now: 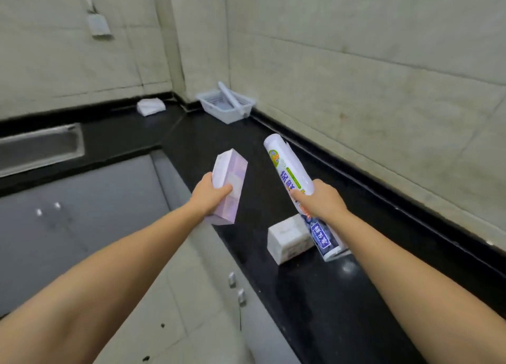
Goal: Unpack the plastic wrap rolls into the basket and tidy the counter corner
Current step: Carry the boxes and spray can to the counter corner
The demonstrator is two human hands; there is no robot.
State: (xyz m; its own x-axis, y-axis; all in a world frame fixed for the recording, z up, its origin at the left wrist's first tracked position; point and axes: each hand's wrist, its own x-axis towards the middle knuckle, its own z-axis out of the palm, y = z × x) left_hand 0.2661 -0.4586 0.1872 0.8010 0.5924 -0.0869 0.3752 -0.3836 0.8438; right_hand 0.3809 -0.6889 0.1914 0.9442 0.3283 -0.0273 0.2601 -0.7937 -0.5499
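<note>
My right hand (320,200) grips a plastic wrap roll in its printed white, green and blue package (287,169), held tilted above the black counter (342,295). My left hand (209,195) holds a pale purple tissue pack (231,177) above the counter's front edge. A pale basket (227,112) stands in the far corner against the wall. One bare roll (231,96) leans across the basket, its end over the rim.
A second white tissue pack (289,239) lies on the counter under my right hand. A folded white cloth (150,106) sits at the back left. A steel sink (41,147) is at the left. Cabinet doors with handles (236,287) are below.
</note>
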